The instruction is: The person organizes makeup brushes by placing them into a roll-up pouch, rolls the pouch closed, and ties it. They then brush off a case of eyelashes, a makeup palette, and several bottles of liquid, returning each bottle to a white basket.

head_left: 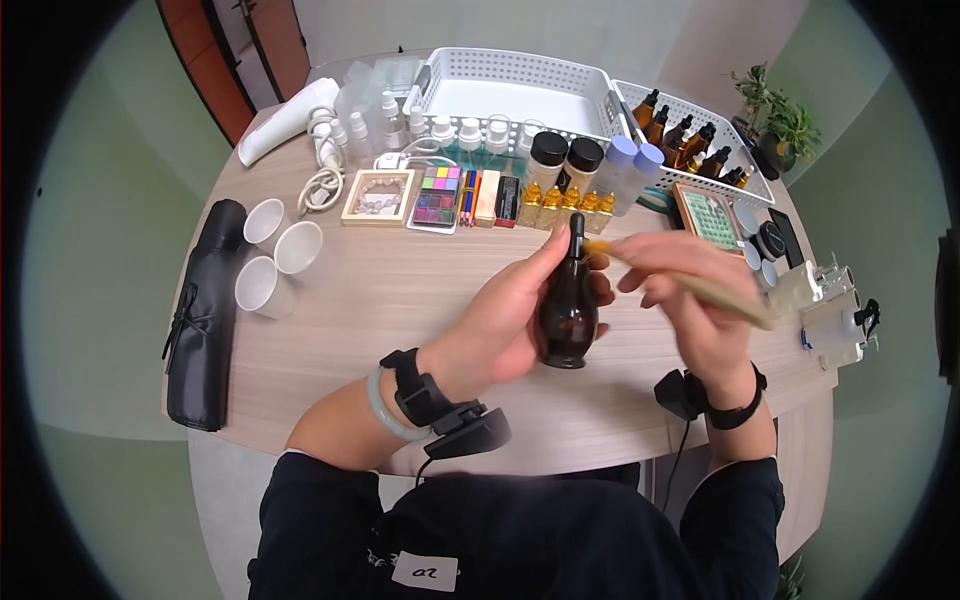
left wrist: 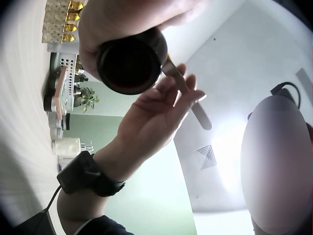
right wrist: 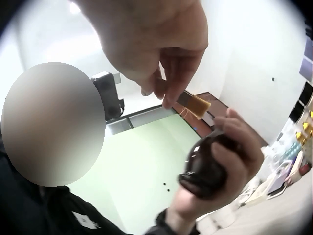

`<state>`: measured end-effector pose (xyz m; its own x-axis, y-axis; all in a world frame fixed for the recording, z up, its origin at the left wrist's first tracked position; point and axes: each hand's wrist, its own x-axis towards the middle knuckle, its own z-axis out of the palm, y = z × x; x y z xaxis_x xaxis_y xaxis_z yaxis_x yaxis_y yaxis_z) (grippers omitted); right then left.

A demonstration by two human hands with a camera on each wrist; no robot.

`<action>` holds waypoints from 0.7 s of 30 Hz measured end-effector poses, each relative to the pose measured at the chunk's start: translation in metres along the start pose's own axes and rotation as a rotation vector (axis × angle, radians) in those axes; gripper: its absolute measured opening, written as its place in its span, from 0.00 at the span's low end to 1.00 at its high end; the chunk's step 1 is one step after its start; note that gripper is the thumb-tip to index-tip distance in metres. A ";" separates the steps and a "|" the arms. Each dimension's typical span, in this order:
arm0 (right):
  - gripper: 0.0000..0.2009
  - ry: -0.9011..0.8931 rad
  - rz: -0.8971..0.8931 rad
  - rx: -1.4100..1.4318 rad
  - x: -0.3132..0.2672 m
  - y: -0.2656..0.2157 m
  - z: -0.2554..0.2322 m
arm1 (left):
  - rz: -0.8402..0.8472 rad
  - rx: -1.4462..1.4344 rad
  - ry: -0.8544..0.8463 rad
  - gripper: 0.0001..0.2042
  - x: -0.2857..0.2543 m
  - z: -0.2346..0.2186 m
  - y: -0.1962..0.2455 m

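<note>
My left hand [head_left: 505,310] grips a dark brown glass bottle [head_left: 568,325] with a narrow black top, its thumb lying up along the neck. The bottle stands upright above the table, and its round base [left wrist: 129,68] faces the left wrist view. In my right hand [head_left: 700,285] a flat brush [head_left: 715,295] is pinched between thumb and fingers. Its yellowish bristles [right wrist: 199,105] point at the bottle's neck, close beside the black top. The brush's pale handle slants down to the right, away from the bottle, and is blurred in the head view.
White cups [head_left: 265,285] and a black rolled case [head_left: 205,320] lie at the left. Cosmetics, including a colour palette [head_left: 437,197] and gold-capped vials [head_left: 565,205], line the back before a white basket [head_left: 515,85]. Amber dropper bottles fill another basket [head_left: 760,185]; pump bottles [head_left: 830,320] stand far right.
</note>
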<state>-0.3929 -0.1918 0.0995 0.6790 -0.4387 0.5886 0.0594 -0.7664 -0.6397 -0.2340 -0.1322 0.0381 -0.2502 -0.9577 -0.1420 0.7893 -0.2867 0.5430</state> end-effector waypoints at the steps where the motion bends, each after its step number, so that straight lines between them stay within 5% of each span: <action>1: 0.07 -0.079 -0.044 -0.052 0.002 0.002 0.002 | 0.028 -0.044 0.018 0.19 -0.001 0.002 0.000; 2: 0.08 -0.181 -0.151 -0.118 0.001 -0.001 0.002 | 0.059 -0.092 0.035 0.18 -0.001 0.004 0.000; 5: 0.08 -0.370 -0.018 0.105 -0.006 -0.013 -0.002 | 0.049 0.017 0.161 0.20 -0.004 0.006 0.006; 6: 0.08 -0.371 -0.013 0.106 -0.005 -0.011 0.000 | 0.041 0.081 0.165 0.22 -0.001 0.001 0.004; 8: 0.09 -0.030 -0.021 -0.118 -0.003 -0.005 0.006 | 0.038 0.068 0.100 0.22 0.001 -0.003 0.001; 13: 0.09 -0.230 -0.078 -0.125 -0.007 -0.011 0.005 | 0.022 -0.071 -0.022 0.20 0.002 -0.007 0.006; 19: 0.08 -0.105 -0.117 -0.257 -0.002 -0.005 0.001 | 0.046 0.098 0.086 0.17 -0.003 0.003 0.008; 21: 0.09 -0.336 -0.108 -0.147 -0.008 -0.011 0.001 | 0.074 0.083 0.064 0.17 0.001 -0.007 0.007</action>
<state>-0.3981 -0.1792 0.1011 0.8779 -0.1925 0.4385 0.0545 -0.8696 -0.4907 -0.2249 -0.1354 0.0361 -0.1546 -0.9766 -0.1496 0.7543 -0.2145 0.6205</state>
